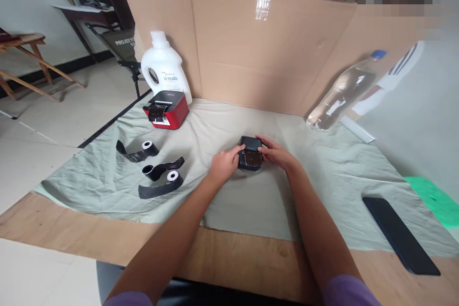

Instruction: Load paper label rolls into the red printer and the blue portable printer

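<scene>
A small black portable printer (251,146) rests on the cloth in the middle, with a dark strip of paper (253,158) lying over its near part. My left hand (225,163) grips its left side, one finger stretched onto the top face. From the right, my right hand (277,153) has fingers and thumb closed around the other side. Off to the left lie several loosened rolls of black paper, among them an upper roll (149,148), a middle curled strip (163,169) and a lower roll (174,179). Behind them is a red and black receipt printer (175,111) with dark paper coming out.
A white detergent jug (168,64) stands behind the red printer, before a cardboard screen (251,52). At the right, a clear bottle (347,88) leans beside a white tube (357,129). A black phone (399,234) lies near the front right edge, by a green sheet (432,198).
</scene>
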`<state>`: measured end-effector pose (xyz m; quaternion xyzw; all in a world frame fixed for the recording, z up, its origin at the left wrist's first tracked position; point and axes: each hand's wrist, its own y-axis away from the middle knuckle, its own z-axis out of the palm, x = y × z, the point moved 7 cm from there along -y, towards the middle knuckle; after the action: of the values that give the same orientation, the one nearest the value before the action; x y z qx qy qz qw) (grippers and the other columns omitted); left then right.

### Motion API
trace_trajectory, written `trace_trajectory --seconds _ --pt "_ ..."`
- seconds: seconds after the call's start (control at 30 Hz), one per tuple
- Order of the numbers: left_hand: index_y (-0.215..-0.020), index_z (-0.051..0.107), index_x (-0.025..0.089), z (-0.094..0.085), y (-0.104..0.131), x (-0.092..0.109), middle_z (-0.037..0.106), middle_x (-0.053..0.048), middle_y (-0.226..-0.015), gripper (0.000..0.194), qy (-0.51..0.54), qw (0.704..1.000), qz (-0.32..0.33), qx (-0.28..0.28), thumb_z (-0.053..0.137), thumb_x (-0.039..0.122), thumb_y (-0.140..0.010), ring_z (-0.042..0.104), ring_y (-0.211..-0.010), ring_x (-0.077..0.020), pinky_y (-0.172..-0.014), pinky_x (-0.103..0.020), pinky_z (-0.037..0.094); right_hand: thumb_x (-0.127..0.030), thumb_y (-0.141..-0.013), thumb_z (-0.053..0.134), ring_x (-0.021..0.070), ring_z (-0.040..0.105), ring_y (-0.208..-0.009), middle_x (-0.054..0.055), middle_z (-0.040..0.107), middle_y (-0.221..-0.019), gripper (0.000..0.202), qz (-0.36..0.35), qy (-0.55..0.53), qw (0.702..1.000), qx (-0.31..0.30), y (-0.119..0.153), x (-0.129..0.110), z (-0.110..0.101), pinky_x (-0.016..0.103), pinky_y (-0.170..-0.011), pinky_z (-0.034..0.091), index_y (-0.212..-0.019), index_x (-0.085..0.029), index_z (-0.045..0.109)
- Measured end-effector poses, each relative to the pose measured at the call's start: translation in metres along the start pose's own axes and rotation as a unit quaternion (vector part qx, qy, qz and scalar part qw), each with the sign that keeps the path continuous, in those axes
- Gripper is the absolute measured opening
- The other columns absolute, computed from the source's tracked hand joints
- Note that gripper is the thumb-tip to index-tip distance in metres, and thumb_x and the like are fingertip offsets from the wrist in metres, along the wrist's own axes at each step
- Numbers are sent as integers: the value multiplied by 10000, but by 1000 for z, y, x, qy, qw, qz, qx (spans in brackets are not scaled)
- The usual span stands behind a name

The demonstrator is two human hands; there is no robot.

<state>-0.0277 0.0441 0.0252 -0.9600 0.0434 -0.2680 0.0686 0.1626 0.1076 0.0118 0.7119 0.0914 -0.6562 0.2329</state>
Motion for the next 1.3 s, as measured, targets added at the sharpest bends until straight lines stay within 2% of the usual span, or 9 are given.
trace_trajectory --seconds 0.2,0.37,0.5,0.57,0.67,0.83,1.0,1.17,1.3 --pt "-1415 593 378 1 0 -3 772 -32 -1110 498 44 998 41 8 433 216 -972 729 -884 -239 -844 -341 540 -353 -751 778 64 498 -588 88 549 -1376 741 -23 -22 999 30 -3 8 -5 251 -521 455 -1439 -277 512" --pt "-1456 555 293 -4 0 -4 769 -48 -1077 479 81 996 29 31 447 278 -990 718 -906 -224 -868 -335 548 -343 -746 688 93 547 -632 111 579 -1373 668 -47 -6 995 87 -1 12 -8 297 -622 520 -1392 -242 551" --pt "-1376 619 163 -4 1 2 708 -117 -1253 456 95 991 77 45 466 355 -992 645 -1159 -262 -1055 -386 488 -320 -743 612 263 648 -1007 118 632 -1313 700 -110 128 970 173 24 12 11 460 -933 533 -1429 -219 512" --pt "-1365 626 143 1 2 3 691 -133 -1281 466 100 990 94 39 479 369 -985 610 -1217 -278 -1109 -412 451 -330 -741 651 346 556 -1259 129 575 -1407 810 -151 212 948 182 39 11 31 539 -1078 442 -1509 -236 411" --pt "-1360 629 152 8 3 1 672 -132 -1295 458 145 986 77 40 498 355 -971 594 -1243 -270 -1133 -414 440 -389 -738 737 395 393 -1428 129 441 -1547 977 -170 290 918 208 54 13 55 595 -1181 321 -1578 -303 246" --pt "-1312 655 140 24 1 18 639 -150 -1287 426 221 972 72 14 503 322 -958 618 -1216 -251 -1094 -391 483 -458 -756 716 426 343 -1457 184 381 -1562 1022 -143 296 897 294 61 14 48 606 -1195 300 -1587 -223 170" --pt "-1240 695 162 45 -29 86 635 -141 -1266 358 269 958 99 0 542 279 -938 649 -1156 -244 -1010 -362 540 -446 -761 717 404 387 -1416 186 430 -1489 933 -178 288 864 374 84 -13 -16 568 -1176 336 -1536 -224 249" --pt "-1205 709 148 93 -91 198 660 -137 -1225 328 282 952 113 -44 587 231 -912 674 -1052 -217 -1029 -346 495 -440 -657 772 372 526 -1222 197 487 -1314 888 -166 290 811 481 116 -33 -133 532 -1078 432 -1414 -143 414" --pt "-941 762 156 145 -132 274 730 -74 -881 169 289 944 124 -97 629 237 -874 677 -864 -216 -854 -326 527 -437 -565 806 372 528 -1180 174 504 -1212 870 -85 301 796 519 131 -22 -226 492 -1051 453 -1313 -120 495"
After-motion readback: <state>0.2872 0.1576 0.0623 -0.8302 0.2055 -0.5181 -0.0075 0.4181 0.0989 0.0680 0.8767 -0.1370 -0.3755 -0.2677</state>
